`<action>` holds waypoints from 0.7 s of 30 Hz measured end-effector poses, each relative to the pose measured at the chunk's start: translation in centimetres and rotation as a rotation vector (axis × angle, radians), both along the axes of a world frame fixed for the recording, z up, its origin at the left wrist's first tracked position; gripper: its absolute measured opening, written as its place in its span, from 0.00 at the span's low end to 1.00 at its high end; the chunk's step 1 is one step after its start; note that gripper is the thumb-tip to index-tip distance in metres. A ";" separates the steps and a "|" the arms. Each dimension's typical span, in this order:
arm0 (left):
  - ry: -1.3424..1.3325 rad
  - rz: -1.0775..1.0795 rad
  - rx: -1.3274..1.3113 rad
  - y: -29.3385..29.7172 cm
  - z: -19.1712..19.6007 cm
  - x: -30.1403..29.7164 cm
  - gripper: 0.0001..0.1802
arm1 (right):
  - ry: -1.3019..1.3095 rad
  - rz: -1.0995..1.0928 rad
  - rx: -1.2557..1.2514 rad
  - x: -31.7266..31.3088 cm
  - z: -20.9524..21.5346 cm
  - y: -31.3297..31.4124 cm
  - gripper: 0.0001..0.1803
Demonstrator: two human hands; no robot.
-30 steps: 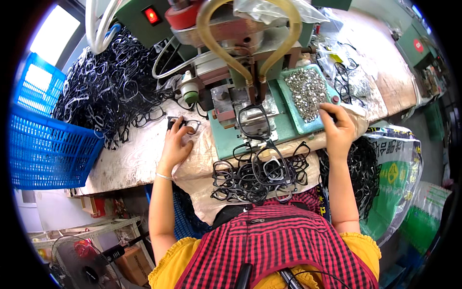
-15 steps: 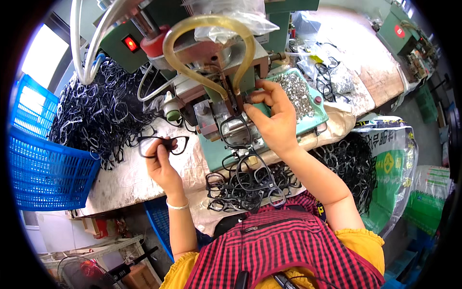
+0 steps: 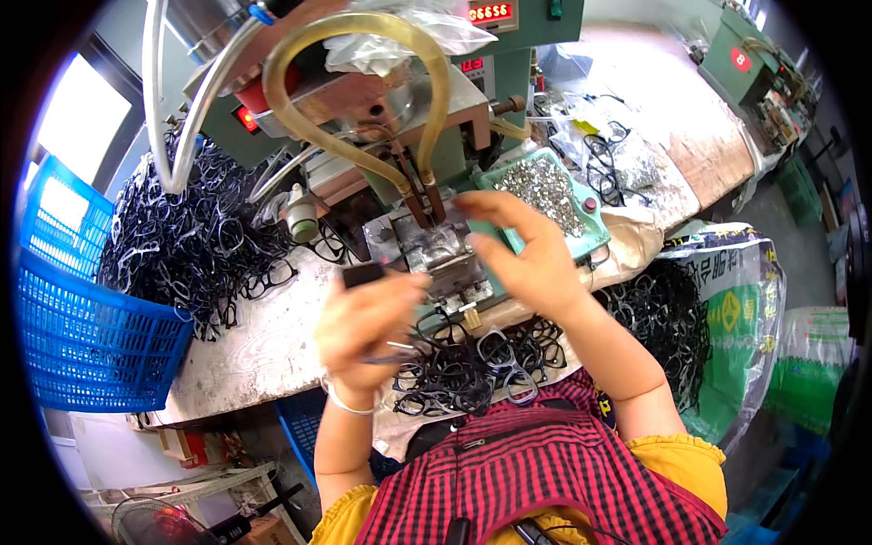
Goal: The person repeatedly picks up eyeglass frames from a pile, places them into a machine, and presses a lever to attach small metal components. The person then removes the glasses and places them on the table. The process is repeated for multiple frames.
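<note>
My left hand [image 3: 368,327] is smeared by motion in front of the machine. Its fingers are closed round what looks like a dark eyeglass frame [image 3: 363,274], mostly hidden by the hand. At the right of the metal fixture [image 3: 440,250], my right hand [image 3: 531,259] has thumb and fingers apart, with nothing visible between them. Two brown prongs [image 3: 423,207] with a looped yellowish hose [image 3: 436,73] come down over the fixture. Below it, a pile of dark eyeglass frames [image 3: 445,372] lies at the bench's front edge.
A green tray [image 3: 595,238] of small metal parts [image 3: 545,193] stands right of the machine. At left are a big heap of black frames [image 3: 182,236] and blue baskets [image 3: 100,336]. A sack [image 3: 736,318] and more frames [image 3: 663,309] are at right.
My left hand has moved right, toward the machine's front. The glasses on the fixture are gone from there. My right hand's fingers have drawn apart from the prongs. The view has shifted slightly.
</note>
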State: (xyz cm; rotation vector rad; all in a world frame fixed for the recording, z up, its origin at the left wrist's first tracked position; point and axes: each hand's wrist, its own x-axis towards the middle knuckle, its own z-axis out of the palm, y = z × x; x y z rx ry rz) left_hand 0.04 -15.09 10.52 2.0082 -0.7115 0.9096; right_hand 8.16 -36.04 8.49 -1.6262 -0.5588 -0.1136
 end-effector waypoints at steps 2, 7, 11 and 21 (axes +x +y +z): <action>-0.040 -0.038 0.172 -1.1 -1.0 0.3 0.13 | -0.344 -0.319 -0.481 2.7 -2.9 -2.4 0.16; -0.090 -0.062 0.259 -1.5 -1.9 1.0 0.14 | -0.384 -0.553 -0.680 5.4 -9.2 -7.5 0.11; -0.059 -0.083 0.222 -1.5 -1.8 0.9 0.13 | -0.479 -0.504 -0.596 5.3 -9.7 -6.7 0.09; -0.074 0.179 0.069 -2.1 -7.1 -4.0 0.27 | -0.586 -0.526 -0.708 7.5 -9.2 -5.0 0.08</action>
